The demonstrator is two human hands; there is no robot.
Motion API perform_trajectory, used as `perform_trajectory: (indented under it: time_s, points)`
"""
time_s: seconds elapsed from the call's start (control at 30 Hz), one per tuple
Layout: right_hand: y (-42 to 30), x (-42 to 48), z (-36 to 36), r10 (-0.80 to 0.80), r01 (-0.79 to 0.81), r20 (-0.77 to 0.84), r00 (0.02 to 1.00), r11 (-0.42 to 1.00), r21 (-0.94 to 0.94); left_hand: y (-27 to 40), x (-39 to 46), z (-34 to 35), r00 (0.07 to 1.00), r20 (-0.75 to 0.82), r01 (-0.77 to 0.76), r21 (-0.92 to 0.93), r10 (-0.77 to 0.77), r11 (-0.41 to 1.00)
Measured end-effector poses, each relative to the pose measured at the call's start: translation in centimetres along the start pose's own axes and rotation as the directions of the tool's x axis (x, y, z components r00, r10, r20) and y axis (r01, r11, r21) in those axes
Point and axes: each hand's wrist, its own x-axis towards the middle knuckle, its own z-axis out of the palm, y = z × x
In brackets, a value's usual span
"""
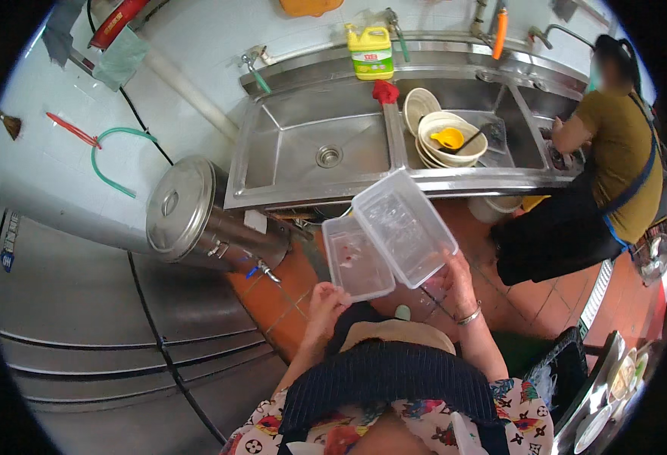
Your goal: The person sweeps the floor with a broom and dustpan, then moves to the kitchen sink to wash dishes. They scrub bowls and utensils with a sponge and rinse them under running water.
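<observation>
My left hand (329,301) grips the near edge of a clear plastic container (362,278), low in front of my apron. In my right hand (457,278) is the near right corner of a second clear plastic container (404,227), tilted and overlapping the first one's right side. Small reddish bits lie in the left container; the right one looks wet. Both are between me and the front rim of a stainless steel sink (311,193). In the sink's middle basin, cream bowls (444,156) are stacked with a yellow ladle-like cup (447,137) on top.
A lidded steel drum (180,207) with a tap stands left of the sink. A yellow detergent jug (371,54) and a red cloth (386,91) are at the sink. A person (618,148) works at the right basin. Plates (592,429) lie on a metal surface at the lower right.
</observation>
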Motion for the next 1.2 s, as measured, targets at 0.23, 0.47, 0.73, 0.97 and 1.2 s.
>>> perform_trajectory:
  time_s: [0.23, 0.47, 0.73, 0.97, 1.2]
  points:
    - [-0.6, 11.9, 5.5, -0.104, 0.104, -0.075, 0.992, 0.995, 0.003, 11.3, 13.7, -2.3, 0.984, -0.034, -0.173, -0.002, 0.173, 0.985]
    - [2.8, 24.2, 12.6, -0.006, 0.029, -0.26, 0.966, 0.996, 0.084, 19.4, 30.7, -2.2, 0.99, 0.022, -0.142, 0.315, 0.142, 0.938]
    - [6.9, 33.3, 16.4, 0.051, -0.032, -0.349, 0.936, 0.998, 0.059, 18.9, 44.9, -3.7, 0.989, -0.078, 0.142, 0.258, -0.126, 0.956]
    - [9.9, 39.2, 15.0, 0.156, -0.158, -0.424, 0.892, 0.987, 0.03, 19.6, 52.2, -5.0, 0.952, -0.234, 0.279, 0.391, -0.199, 0.877]
    - [10.7, 40.1, 15.1, 0.199, -0.207, -0.44, 0.875, 0.978, 0.031, 43.1, 52.8, 1.4, 0.698, -0.091, -0.531, 0.598, 0.71, 0.6]
